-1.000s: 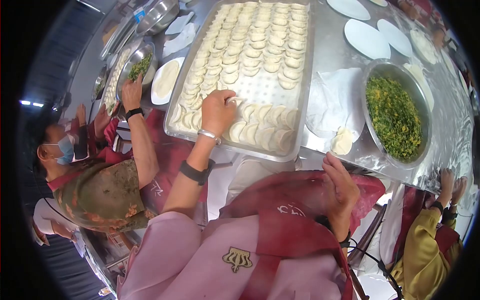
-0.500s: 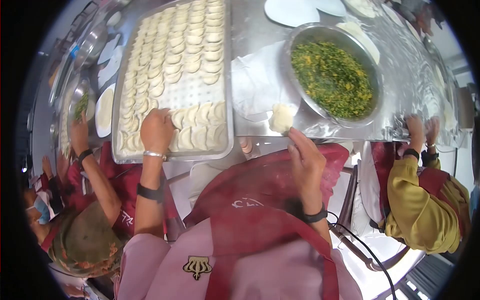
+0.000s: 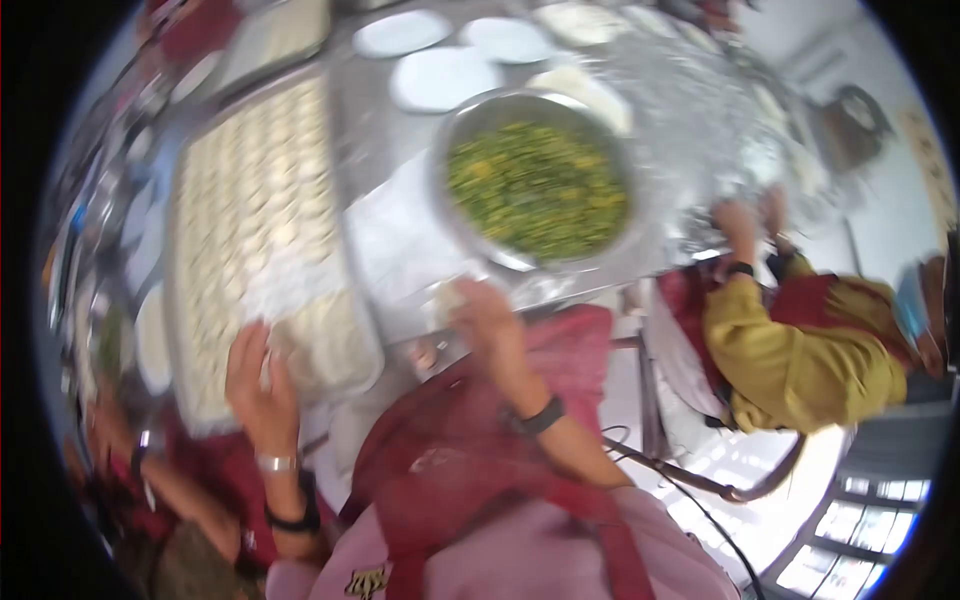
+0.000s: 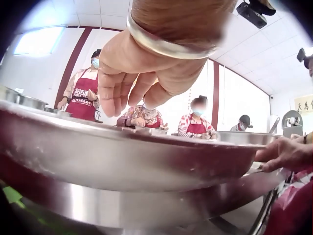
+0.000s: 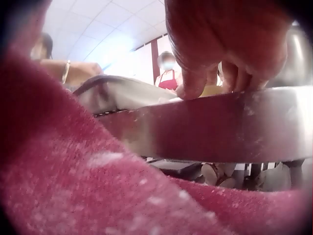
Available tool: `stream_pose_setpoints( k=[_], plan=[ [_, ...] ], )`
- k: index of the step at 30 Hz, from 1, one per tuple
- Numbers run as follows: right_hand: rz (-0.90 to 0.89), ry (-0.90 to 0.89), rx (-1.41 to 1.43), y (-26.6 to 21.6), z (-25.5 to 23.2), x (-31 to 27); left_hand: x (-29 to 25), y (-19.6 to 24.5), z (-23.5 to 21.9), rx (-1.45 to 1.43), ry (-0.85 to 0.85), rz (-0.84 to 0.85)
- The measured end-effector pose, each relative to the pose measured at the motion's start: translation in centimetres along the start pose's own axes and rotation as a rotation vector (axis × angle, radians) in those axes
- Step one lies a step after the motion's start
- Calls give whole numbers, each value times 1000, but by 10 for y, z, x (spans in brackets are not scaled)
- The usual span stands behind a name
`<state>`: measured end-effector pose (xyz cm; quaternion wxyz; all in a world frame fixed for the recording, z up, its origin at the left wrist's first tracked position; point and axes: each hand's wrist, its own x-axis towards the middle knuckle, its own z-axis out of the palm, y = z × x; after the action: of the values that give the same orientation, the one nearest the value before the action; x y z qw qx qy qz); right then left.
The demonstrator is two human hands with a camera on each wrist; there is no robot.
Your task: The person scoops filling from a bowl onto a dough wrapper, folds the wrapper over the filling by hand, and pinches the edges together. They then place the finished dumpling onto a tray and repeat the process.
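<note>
A large metal tray carries rows of pale folded dumplings. My left hand hangs over its near end, fingers loosely bent and nothing in them; the left wrist view shows the same hand above the tray's rim. At the table's front edge my right hand pinches at pale round dumpling wrappers. In the right wrist view thumb and fingers reach down over the metal edge around yellowish dough. A steel bowl of chopped green and yellow filling stands just beyond the right hand.
A white cloth lies between tray and bowl. White plates stand farther back. On the right, a person in a yellow sleeve works at the floured table; another person's arm is at the left.
My left hand has loosened from a closed grip on the tray's near dumplings and lifted. The right hand has moved forward onto the wrappers. The head view has swung right.
</note>
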<state>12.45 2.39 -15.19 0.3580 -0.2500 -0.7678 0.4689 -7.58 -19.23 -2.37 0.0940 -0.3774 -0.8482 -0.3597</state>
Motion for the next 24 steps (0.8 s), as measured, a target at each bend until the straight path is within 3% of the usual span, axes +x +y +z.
stream_pose_setpoints(
  k=[1, 3, 5, 6, 9, 12, 16, 17, 20, 23, 24],
  plan=[
    [83, 49, 165, 4, 2, -3, -3, 14, 4, -23, -32, 40],
    [53, 61, 205, 4, 4, -1, -7, 40, 16, -103, -92, 128],
    [156, -29, 161, -12, -14, 6, -14, 59, 33, -187, -170, 209],
    [318, -110, 166, -45, -27, 10, -17, 65, 39, -213, -211, 247],
    [484, -87, 842, -51, -37, 1, -28, 93, 62, -314, -286, 231],
    [633, -54, 1186, -63, -41, -9, -30, 104, 74, -318, -372, 363],
    [730, -54, 1160, -92, -56, -13, -29, 113, 82, -349, -421, 441],
    [729, -147, 1080, -66, -47, -19, -29, 117, 82, -350, -420, 460],
    [506, -260, 850, -68, -52, -23, -30, 127, 83, -350, -414, 510],
    [778, -207, 883, -64, -58, -28, -23, 133, 89, -565, -377, 325],
    [792, -176, 970, -64, -64, -29, -20, 133, 91, -617, -386, 221]
  ],
)
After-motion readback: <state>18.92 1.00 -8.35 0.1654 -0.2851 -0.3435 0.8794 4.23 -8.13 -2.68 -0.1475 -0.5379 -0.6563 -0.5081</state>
